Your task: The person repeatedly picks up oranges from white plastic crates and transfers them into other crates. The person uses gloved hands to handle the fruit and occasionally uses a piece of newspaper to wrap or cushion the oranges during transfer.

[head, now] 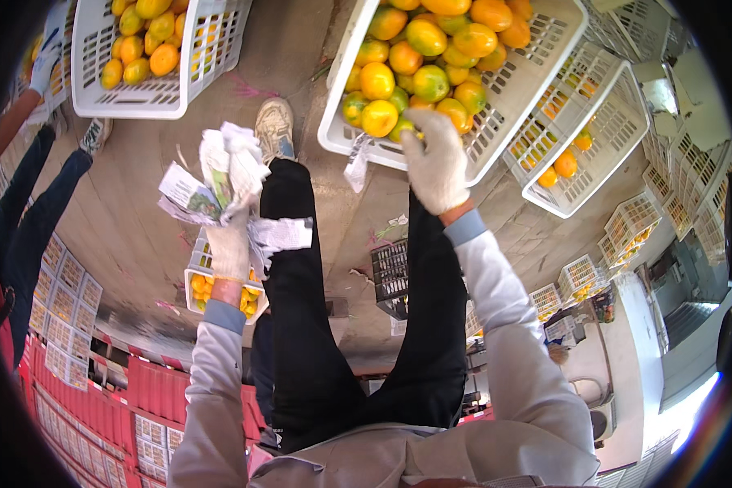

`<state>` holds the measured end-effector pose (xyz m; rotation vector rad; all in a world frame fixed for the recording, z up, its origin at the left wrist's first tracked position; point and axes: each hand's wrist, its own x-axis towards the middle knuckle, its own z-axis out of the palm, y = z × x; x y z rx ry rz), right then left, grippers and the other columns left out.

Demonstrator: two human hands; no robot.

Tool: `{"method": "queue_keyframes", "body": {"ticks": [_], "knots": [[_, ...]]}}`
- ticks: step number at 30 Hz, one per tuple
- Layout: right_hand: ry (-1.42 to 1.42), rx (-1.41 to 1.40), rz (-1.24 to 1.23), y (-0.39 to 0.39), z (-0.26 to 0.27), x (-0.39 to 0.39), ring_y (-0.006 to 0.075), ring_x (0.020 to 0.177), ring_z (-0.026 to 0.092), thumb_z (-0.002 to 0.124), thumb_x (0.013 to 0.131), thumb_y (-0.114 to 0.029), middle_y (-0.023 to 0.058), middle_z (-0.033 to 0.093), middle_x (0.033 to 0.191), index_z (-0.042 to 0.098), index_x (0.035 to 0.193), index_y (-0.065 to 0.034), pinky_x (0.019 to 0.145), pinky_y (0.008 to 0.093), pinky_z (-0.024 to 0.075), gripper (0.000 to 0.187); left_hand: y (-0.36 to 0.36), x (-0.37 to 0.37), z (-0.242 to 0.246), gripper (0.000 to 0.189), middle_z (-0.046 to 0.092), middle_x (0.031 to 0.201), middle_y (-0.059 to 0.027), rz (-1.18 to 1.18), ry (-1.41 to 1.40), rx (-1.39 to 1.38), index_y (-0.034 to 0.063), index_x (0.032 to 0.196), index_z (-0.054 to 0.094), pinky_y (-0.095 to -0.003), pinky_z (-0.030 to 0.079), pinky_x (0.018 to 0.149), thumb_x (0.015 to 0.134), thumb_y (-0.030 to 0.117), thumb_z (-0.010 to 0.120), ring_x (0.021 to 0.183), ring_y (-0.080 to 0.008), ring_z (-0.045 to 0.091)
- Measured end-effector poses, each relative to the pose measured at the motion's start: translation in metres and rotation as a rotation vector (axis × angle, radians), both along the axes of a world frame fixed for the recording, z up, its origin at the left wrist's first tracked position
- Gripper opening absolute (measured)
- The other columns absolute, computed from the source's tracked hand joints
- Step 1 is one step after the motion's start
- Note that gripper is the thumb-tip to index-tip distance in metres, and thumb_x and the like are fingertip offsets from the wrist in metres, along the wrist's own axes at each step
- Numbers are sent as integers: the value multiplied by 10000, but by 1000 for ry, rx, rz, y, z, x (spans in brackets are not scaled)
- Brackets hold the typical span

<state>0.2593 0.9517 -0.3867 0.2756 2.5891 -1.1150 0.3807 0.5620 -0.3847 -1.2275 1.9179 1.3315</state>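
Note:
My left hand (230,244), in a white knitted glove, is shut on a bunch of crumpled printed paper sheets (235,161). Some of the sheets stick out to both sides of the wrist. My right hand (437,160), gloved the same way, reaches over the near rim of a white plastic crate (506,100) of orange and green citrus fruits (427,38). Its thumb and fingertips are at a greenish fruit (401,129) by that rim; whether they grip it is hidden. A twisted scrap of paper (358,161) hangs outside the crate wall.
Another white crate (183,100) of citrus stands at the upper left. Beside it are a co-worker's gloved hand (44,70) and legs (36,232). More crates (592,183) are on the right. A black crate (390,277) and a small fruit crate (193,296) sit on the floor behind me.

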Motion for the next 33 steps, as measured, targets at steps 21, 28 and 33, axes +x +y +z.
{"method": "queue_keyframes", "body": {"ticks": [21, 28, 33], "knots": [[152, 542, 148, 110, -89, -163, 385, 1107, 770, 859, 833, -369, 193, 779, 1207, 717, 1365, -154, 938, 467, 634, 591, 278, -375, -29, 295, 808, 1119, -230, -1191, 649, -271, -12, 1215, 738, -511, 654, 864, 955, 121, 695, 999, -382, 801], [-355, 169, -152, 105, -21, -11, 441, 1070, 756, 783, 933, -322, 210, 775, 1158, 776, 1213, -61, 943, 527, 626, 383, 332, -311, -12, 382, 668, 1239, -159, -1752, 697, -670, 199, 1200, 812, -585, 508, 995, 889, 421, 797, 1139, -384, 679], [93, 165, -226, 151, -5, -12, 403, 1059, 754, 810, 904, -255, 183, 766, 1140, 787, 1153, -89, 920, 523, 615, 300, 263, -205, -8, 746, 677, 1337, -248, -1683, 175, -334, 33, 1445, 663, -524, 532, 1066, 785, 280, 906, 1171, -440, 688]]}}
